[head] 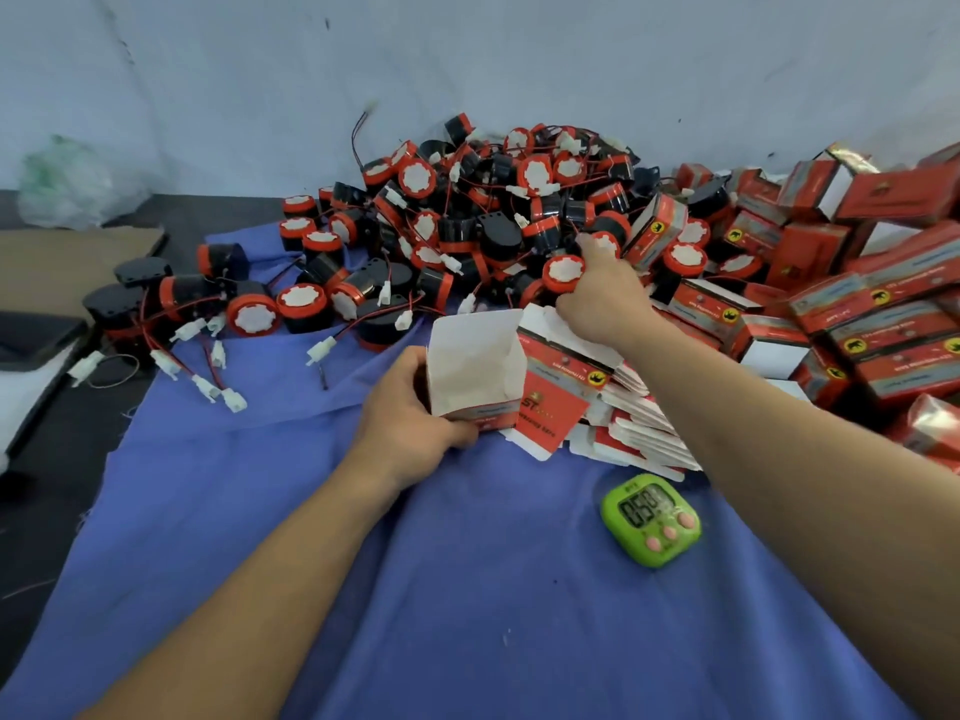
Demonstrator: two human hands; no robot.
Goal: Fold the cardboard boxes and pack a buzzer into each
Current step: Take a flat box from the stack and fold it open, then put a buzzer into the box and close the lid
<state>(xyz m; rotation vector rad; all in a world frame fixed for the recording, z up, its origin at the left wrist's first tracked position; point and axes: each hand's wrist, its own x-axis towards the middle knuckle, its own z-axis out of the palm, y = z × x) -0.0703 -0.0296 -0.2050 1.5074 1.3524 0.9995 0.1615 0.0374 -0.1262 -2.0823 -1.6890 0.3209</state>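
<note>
One cardboard box, opened with its white flaps up and a gold "ST" on its red face, stands near the middle of the blue cloth, the left hand clamped round its left side and lower front. The right hand curls its fingers round one red-and-black buzzer at the near edge of the buzzer pile, too many to count. A stack of flat boxes lies just right; folded boxes heap at the cloth's right edge. One green timer, digits unclear.
</note>
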